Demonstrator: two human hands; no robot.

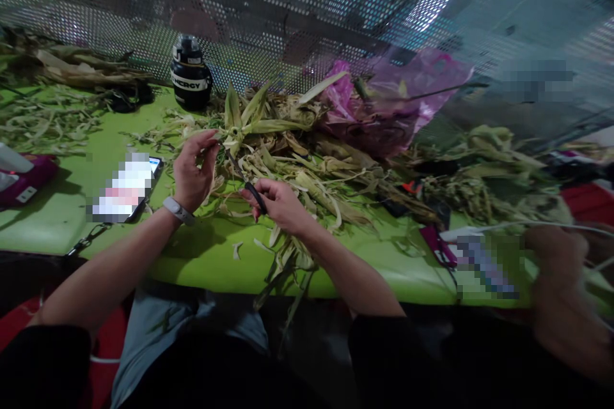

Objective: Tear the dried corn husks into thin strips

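My left hand (196, 165), with a watch on its wrist, is closed at the fingertips on the left edge of a corn husk (234, 131), whose pale green leaves spread out like a star. In my right hand (281, 204) is a pair of scissors (256, 198) with black handles. The blades point up and away, toward the base of the husk; whether they touch it I cannot tell. Beneath and beyond both hands lies a heap of loose dry husks (316, 182) and cut strips.
A black bottle (190, 83) stands behind the left hand. A lit phone (127, 188) lies left, beside a purple box (29, 179). A pink plastic bag (384, 102) sits against the perforated metal panel (268, 19). At right, another person's arm (561, 281) is near a second phone (489, 265).
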